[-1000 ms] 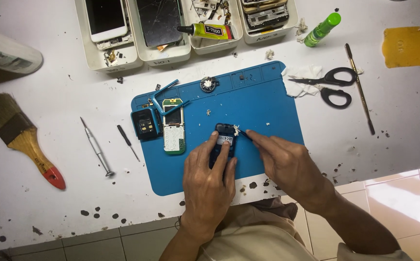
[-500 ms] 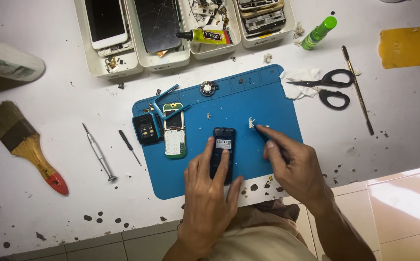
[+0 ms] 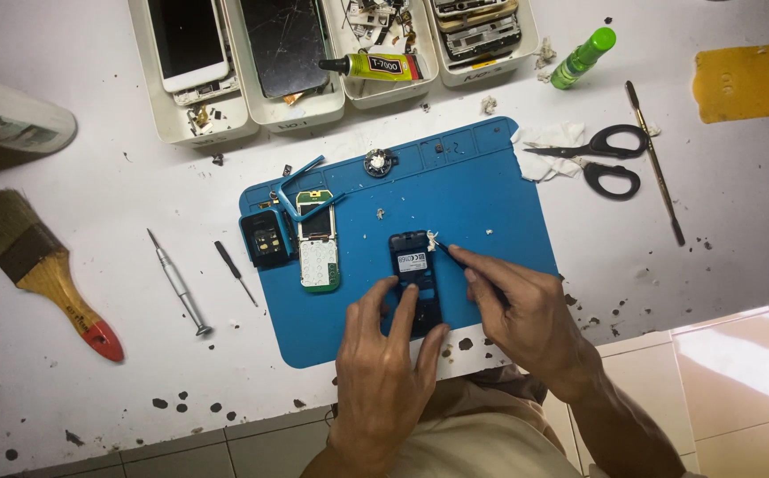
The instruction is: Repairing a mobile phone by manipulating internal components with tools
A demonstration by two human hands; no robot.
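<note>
A small black phone body lies on the blue work mat. My left hand presses its lower half flat with spread fingers. My right hand grips a thin dark tool whose tip touches the phone's upper right corner, where a white scrap sticks. To the left on the mat lie a phone circuit board with a white keypad, a small dark phone frame and blue tweezers.
White trays at the back hold phones, a cracked screen and parts, with a yellow glue tube. Scissors, a thin rod and a green bottle sit right. Screwdrivers, a paintbrush lie left.
My right hand pulled away to the right half a second ago, then came back with the tool tip at the phone's upper corner. My left hand kept holding the phone.
</note>
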